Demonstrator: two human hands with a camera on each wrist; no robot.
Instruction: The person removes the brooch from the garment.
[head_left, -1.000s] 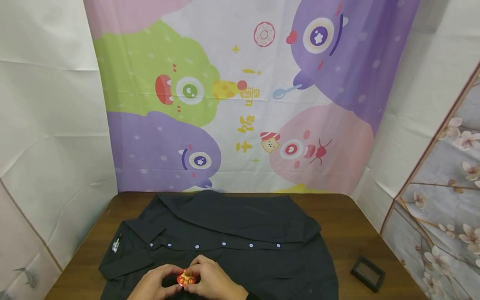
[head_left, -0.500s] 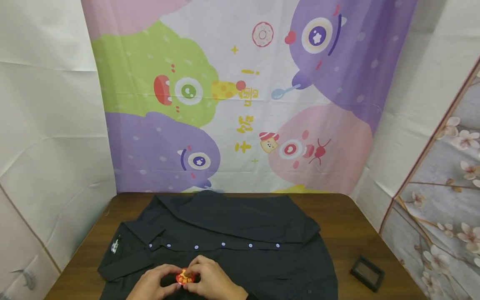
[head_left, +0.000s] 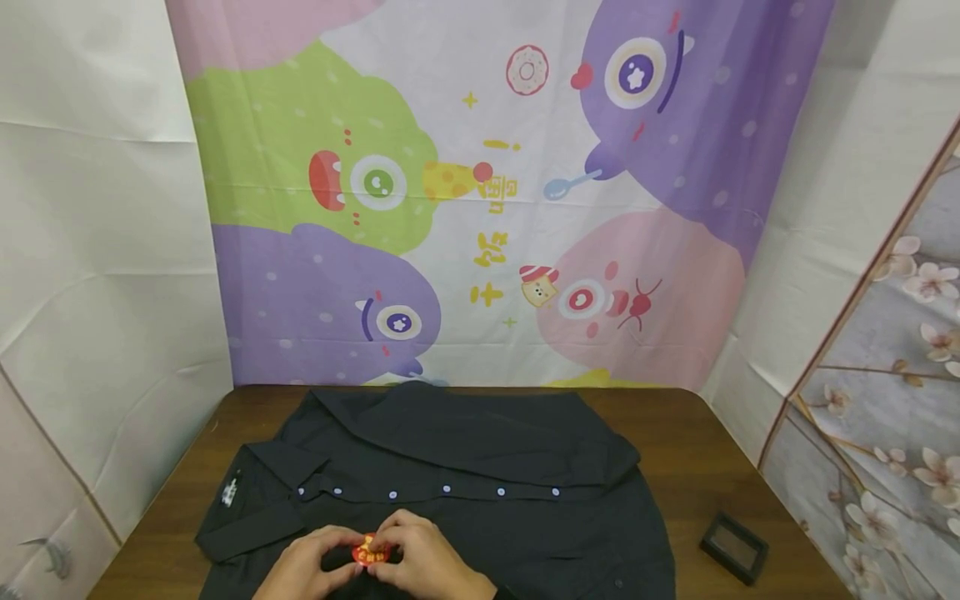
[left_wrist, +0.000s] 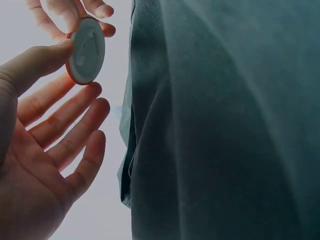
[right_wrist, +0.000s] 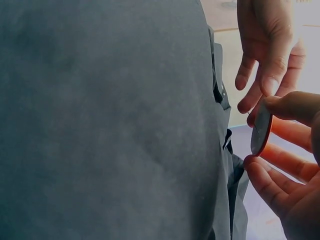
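Observation:
Both hands hold a round red pin badge (head_left: 371, 553) with yellow markings, low over the dark shirt (head_left: 495, 442) in the head view. My left hand (head_left: 309, 565) pinches its left edge between thumb and fingers. From the other side, my right hand (head_left: 426, 560) grips the right edge. The left wrist view shows the badge's pale back (left_wrist: 88, 56) with a thin pin across it, the left hand's lower fingers (left_wrist: 92, 115) spread loosely. Seen nearly edge-on in the right wrist view, the badge (right_wrist: 261, 131) sits between both thumbs and fingertips.
The shirt lies over a brown wooden table (head_left: 678, 433), with a row of pale buttons (head_left: 447, 489) and a white label (head_left: 231, 490) at its left. A small black frame (head_left: 735, 547) lies on the right. Behind the table hangs a cartoon-print cloth (head_left: 480, 250).
Both hands keep their hold on the badge in almost the same spot. The badge's face tilts slightly, looking flatter now.

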